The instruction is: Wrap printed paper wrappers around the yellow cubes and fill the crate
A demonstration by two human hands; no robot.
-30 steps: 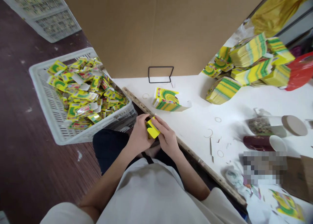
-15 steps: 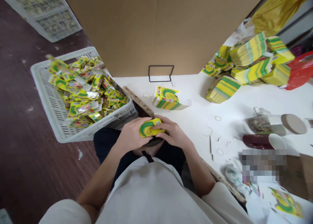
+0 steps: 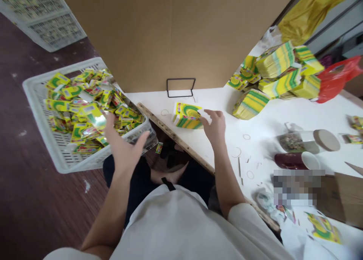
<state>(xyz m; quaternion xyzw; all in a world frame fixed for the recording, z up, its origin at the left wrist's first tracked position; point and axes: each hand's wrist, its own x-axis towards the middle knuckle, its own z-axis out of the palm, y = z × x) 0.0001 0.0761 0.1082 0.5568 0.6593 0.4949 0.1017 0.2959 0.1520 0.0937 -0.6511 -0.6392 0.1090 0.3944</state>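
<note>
Step in hand, as judged: changeover, with a release at nine o'clock and a pick-up near view centre. The table [image 3: 261,139] extended from twelve to five o'clock. At nine o'clock, a crate [image 3: 64,164] held a heap of yellow-green cartons [image 3: 58,105]. At ten o'clock, stacked crates [image 3: 55,30] contained items too blurred to identify. At three o'clock, a jar [image 3: 307,142] was part-filled with brown bits [image 3: 289,142]. The left hand [image 3: 124,152] was positioned near the crate, fingers spread wide. The right hand [image 3: 216,126] met the end of the stack [image 3: 183,112] on the table, thumb and forefinger narrowly spaced; grip could not be determined. Next move, as judged: pinch one piece and separate it. A blurred carton [image 3: 95,114] appeared just beyond the left fingertips; contact could not be determined.
</note>
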